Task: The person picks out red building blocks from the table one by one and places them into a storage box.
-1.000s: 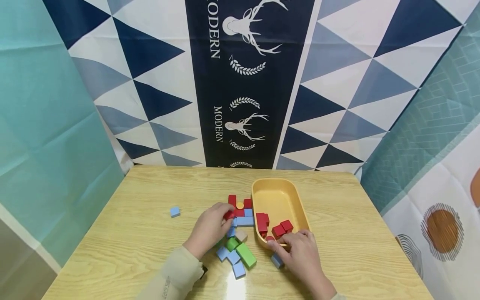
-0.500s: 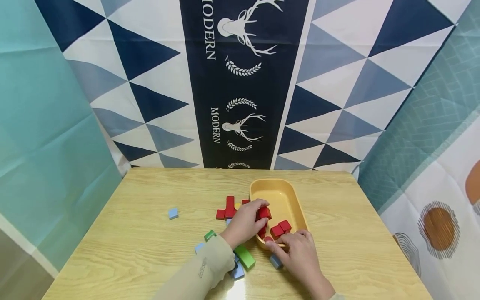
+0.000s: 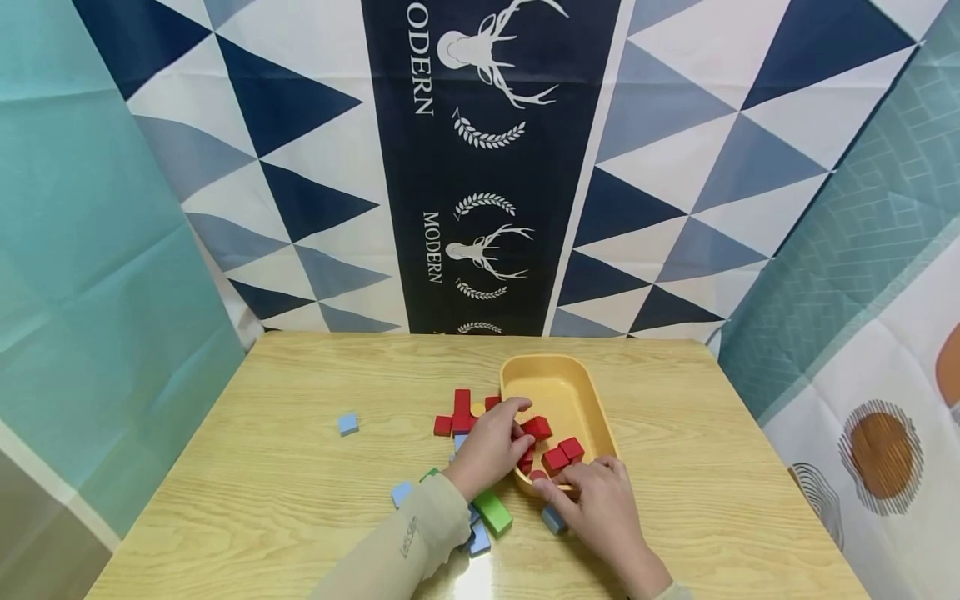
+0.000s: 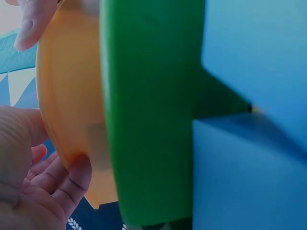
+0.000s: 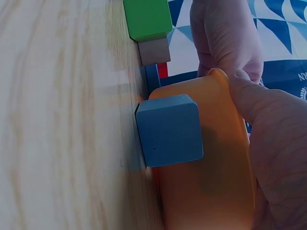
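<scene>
My left hand (image 3: 489,446) reaches over the left rim of a yellow plastic tray (image 3: 558,387), thumb and fingers apart. Just beyond its fingertips lies a red block (image 3: 537,428) inside the tray. More red blocks sit there: two cubes (image 3: 562,454) in the middle and a round-faced piece (image 3: 538,476) at the near corner. My right hand (image 3: 603,504) grips the tray's near rim, the thumb (image 5: 249,93) on the edge in the right wrist view. Large in the left wrist view stand a green block (image 4: 153,115) and a blue block (image 4: 249,177), close to the camera.
A blue block (image 3: 553,521) stands just in front of the tray. Left of the tray are red blocks (image 3: 462,411), a yellow round piece (image 3: 477,409), a long green block (image 3: 492,512) and several blue ones, partly under my sleeve. A lone blue block (image 3: 348,424) lies farther left.
My left hand has moved right from the loose blocks to the tray with a red block, which now lies free of its fingers. The right hand stays on the rim.
</scene>
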`<move>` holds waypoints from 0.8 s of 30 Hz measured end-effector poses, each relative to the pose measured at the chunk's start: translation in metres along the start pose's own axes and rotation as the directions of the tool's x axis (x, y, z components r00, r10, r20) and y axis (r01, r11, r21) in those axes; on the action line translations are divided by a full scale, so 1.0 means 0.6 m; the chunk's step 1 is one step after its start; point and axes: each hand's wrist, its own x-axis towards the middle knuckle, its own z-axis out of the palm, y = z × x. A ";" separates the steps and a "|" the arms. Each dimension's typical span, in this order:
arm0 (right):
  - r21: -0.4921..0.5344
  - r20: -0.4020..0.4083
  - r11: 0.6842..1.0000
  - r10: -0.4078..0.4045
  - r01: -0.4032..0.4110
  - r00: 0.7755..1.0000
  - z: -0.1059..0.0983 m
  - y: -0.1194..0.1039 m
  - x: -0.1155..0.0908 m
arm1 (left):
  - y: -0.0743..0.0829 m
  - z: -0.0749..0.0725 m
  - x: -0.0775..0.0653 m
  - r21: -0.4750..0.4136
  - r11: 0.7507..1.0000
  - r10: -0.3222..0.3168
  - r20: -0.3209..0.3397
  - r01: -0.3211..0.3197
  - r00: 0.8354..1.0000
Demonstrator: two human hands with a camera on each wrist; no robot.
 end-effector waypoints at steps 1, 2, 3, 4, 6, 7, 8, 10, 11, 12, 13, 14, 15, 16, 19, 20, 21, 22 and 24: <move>0.001 -0.002 1.000 -0.002 0.002 1.000 0.000 0.000 0.000 | 0.000 0.000 -0.002 0.005 1.000 0.004 -0.001 -0.004 1.000; 0.002 -0.002 1.000 -0.003 0.003 1.000 0.001 0.001 0.000 | 0.001 0.000 -0.004 0.021 1.000 0.015 -0.002 -0.015 1.000; 0.002 -0.006 1.000 -0.005 0.005 1.000 0.001 0.001 0.000 | 0.003 -0.001 -0.006 0.043 0.999 0.030 -0.002 -0.030 1.000; 0.003 -0.009 1.000 -0.007 0.007 1.000 0.001 0.001 0.000 | 0.004 -0.001 -0.009 0.069 0.996 0.047 -0.001 -0.047 0.999; 0.002 -0.015 1.000 -0.009 0.009 1.000 0.002 0.002 0.000 | 0.006 -0.003 -0.015 0.121 0.988 0.093 -0.003 -0.092 0.996; 0.003 -0.017 1.000 -0.010 0.010 1.000 0.002 0.002 0.001 | 0.005 -0.006 -0.017 0.147 0.983 0.114 -0.006 -0.112 0.993; 0.004 -0.018 1.000 -0.010 0.010 1.000 0.002 0.001 0.001 | 0.004 -0.009 -0.020 0.172 0.977 0.130 -0.013 -0.126 0.991; 0.007 -0.016 1.000 -0.011 0.011 1.000 0.002 0.001 0.001 | -0.001 -0.021 -0.023 0.199 0.973 0.124 -0.032 -0.116 0.992; 0.010 -0.013 1.000 -0.009 0.009 1.000 0.002 0.000 0.001 | -0.006 -0.028 -0.022 0.208 0.973 0.110 -0.046 -0.098 0.993; 0.013 -0.009 1.000 -0.005 0.005 1.000 0.002 0.000 0.001 | -0.013 -0.036 -0.021 0.217 0.974 0.083 -0.059 -0.068 0.995; 0.016 -0.002 1.000 0.003 -0.003 1.000 0.002 0.000 0.001 | -0.021 -0.045 -0.019 0.222 0.975 0.045 -0.068 -0.029 0.997; 0.018 0.005 1.000 0.013 -0.014 1.000 0.001 -0.001 0.001 | -0.030 -0.054 -0.018 0.231 0.973 0.004 -0.070 0.012 0.998; 0.020 0.012 0.999 0.025 -0.025 1.000 0.001 -0.001 0.001 | -0.039 -0.063 -0.016 0.237 0.970 -0.038 -0.062 0.052 0.997; 0.020 0.020 0.999 0.036 -0.036 0.999 0.001 -0.002 0.001 | -0.050 -0.071 -0.016 0.254 0.963 -0.081 -0.050 0.091 0.996; 0.018 0.042 0.998 0.062 -0.063 0.997 0.000 -0.002 0.000 | -0.081 -0.088 -0.021 0.323 0.930 -0.193 0.027 0.174 0.981; 0.017 0.045 0.998 0.064 -0.064 0.997 0.000 -0.002 0.000 | -0.091 -0.091 -0.025 0.341 0.921 -0.219 0.056 0.188 0.974; 0.015 0.048 0.998 0.063 -0.064 0.997 0.000 -0.002 0.000 | -0.099 -0.093 -0.029 0.354 0.914 -0.241 0.081 0.198 0.967; 0.013 0.048 0.998 0.063 -0.064 0.997 0.000 -0.002 0.000 | -0.106 -0.093 -0.032 0.368 0.908 -0.253 0.103 0.200 0.962; 0.012 0.042 0.998 0.060 -0.061 0.997 0.000 0.000 -0.001 | -0.115 -0.095 -0.036 0.371 0.909 -0.256 0.133 0.191 0.958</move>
